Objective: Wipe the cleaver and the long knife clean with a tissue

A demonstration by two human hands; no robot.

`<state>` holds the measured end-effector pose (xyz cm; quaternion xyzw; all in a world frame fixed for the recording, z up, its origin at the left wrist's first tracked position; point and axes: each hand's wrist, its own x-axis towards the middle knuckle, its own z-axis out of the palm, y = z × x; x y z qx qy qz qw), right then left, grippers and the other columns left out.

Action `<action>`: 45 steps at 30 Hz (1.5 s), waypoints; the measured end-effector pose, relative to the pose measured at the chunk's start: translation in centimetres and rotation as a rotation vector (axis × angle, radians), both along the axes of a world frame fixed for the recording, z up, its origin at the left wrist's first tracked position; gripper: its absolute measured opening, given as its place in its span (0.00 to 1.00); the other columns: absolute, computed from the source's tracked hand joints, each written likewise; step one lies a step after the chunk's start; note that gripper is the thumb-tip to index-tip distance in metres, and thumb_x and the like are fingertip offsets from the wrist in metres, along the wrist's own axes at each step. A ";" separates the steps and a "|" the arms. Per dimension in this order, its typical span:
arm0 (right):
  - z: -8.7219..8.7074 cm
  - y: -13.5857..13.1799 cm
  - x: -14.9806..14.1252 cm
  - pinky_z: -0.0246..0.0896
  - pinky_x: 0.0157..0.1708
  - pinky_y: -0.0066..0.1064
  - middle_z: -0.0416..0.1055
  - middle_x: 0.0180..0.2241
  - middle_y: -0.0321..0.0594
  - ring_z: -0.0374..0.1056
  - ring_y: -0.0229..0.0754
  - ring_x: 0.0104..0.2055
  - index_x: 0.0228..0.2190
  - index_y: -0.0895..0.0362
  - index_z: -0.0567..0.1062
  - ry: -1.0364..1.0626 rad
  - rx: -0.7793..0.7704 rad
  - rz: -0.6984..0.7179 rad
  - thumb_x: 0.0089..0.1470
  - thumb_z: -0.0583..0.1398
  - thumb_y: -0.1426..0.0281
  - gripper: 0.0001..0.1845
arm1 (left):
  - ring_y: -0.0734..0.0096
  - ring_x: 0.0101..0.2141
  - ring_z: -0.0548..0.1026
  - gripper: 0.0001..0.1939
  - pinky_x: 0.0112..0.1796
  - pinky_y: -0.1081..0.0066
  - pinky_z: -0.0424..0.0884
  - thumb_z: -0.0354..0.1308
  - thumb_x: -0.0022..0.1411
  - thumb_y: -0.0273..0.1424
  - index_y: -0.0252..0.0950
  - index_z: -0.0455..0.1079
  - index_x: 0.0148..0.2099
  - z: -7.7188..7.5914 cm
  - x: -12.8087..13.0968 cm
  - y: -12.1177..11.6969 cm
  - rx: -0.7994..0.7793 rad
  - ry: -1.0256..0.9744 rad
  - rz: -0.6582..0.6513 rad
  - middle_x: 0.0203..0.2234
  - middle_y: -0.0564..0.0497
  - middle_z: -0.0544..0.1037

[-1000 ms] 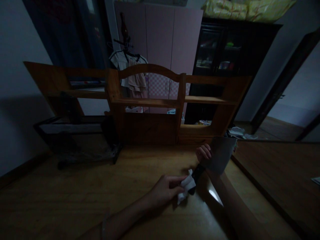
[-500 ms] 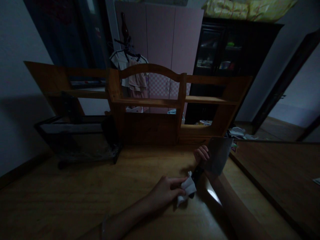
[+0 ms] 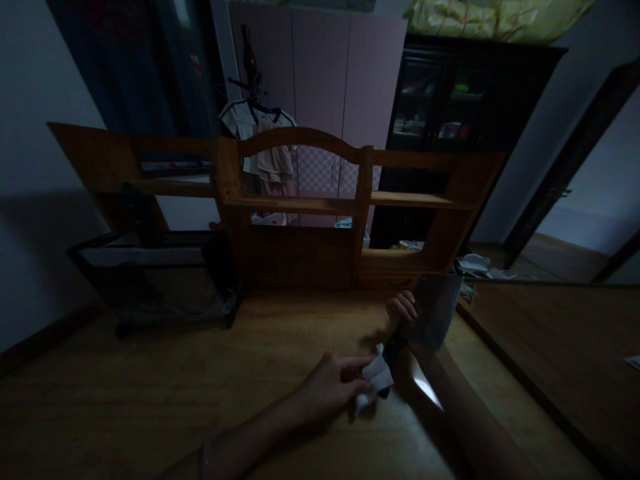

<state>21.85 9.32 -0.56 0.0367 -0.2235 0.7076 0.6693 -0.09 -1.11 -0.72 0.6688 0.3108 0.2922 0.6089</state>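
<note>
A cleaver (image 3: 436, 312) with a broad grey blade and a black handle is held up over the wooden desk (image 3: 280, 347), blade toward the upper right. My right hand (image 3: 403, 308) is closed on it where blade and handle meet; the blade hides part of that hand. Between the thumb and fingers of my left hand (image 3: 333, 387) is a crumpled white tissue (image 3: 374, 381). The tissue is wrapped against the lower end of the cleaver's handle, whose dark tip shows just below it.
At the desk's back stands a wooden shelf unit (image 3: 300, 205). A glass tank with a black frame (image 3: 165, 287) sits at the left. Beyond are hanging clothes (image 3: 270, 150), a pink wardrobe (image 3: 320, 80) and a dark cabinet (image 3: 450, 100). Another brown surface (image 3: 555, 333) lies to the right.
The cleaver's blade has shifted very slightly left. Both hands keep their hold, and the tissue stays at the handle's end.
</note>
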 end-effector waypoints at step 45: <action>0.0 -0.1 -0.4 0.65 0.17 0.22 0.47 0.10 0.22 0.50 0.29 0.10 0.17 0.53 0.45 0.100 -0.032 0.045 0.49 0.60 0.75 0.27 | 0.63 0.38 0.74 0.20 0.38 0.72 0.66 0.55 0.63 0.40 0.34 0.71 0.53 0.8 -0.5 -0.1 0.109 -0.016 0.017 0.40 0.47 0.77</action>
